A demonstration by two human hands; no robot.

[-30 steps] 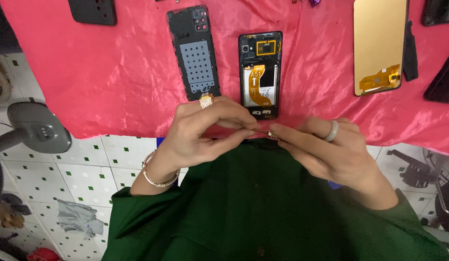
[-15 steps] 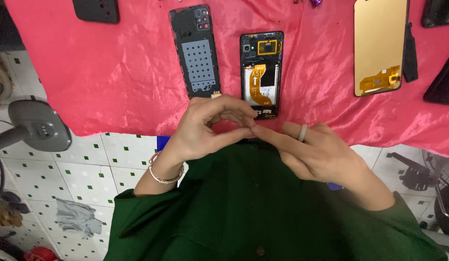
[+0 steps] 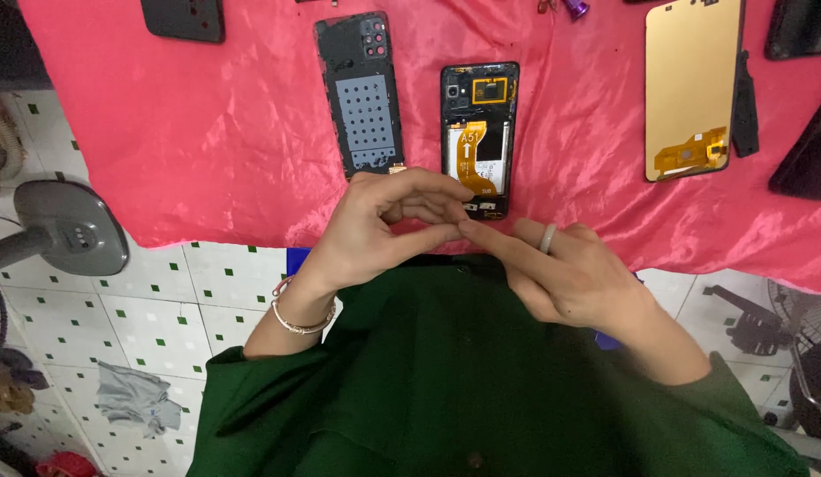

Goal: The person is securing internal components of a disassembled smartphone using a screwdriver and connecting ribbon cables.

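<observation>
Pinching at something too small to be made out, the left hand (image 3: 375, 225) is held with thumb and fingers curled together just below the table's near edge, its fingertips touching those of the right hand (image 3: 565, 278). The right hand is stretched out with its forefinger laid against the left thumb; a pale ring is worn on one finger. Whether a screw or other tiny part is gripped between them cannot be told, since nothing shows between the fingertips.

An opened phone (image 3: 479, 137), with its orange ribbon cable and inner parts bared, is laid on the pink cloth (image 3: 207, 132) at twelve o'clock from the hands, its lower end just beyond the fingertips. A black back cover (image 3: 362, 97) with a grey dotted pad is set beside it at eleven o'clock. At two o'clock, well apart, a gold-backed screen panel (image 3: 693, 84) is seen. A grey fan base (image 3: 70, 230) stands at nine o'clock over the tiled floor.

The step in hand is judged to be the passing or freeing of a small piece between the fingertips, close above the opened phone. A steady, fine pinch would be called for next, with the piece kept over the cloth so that it is not lost to the floor.
</observation>
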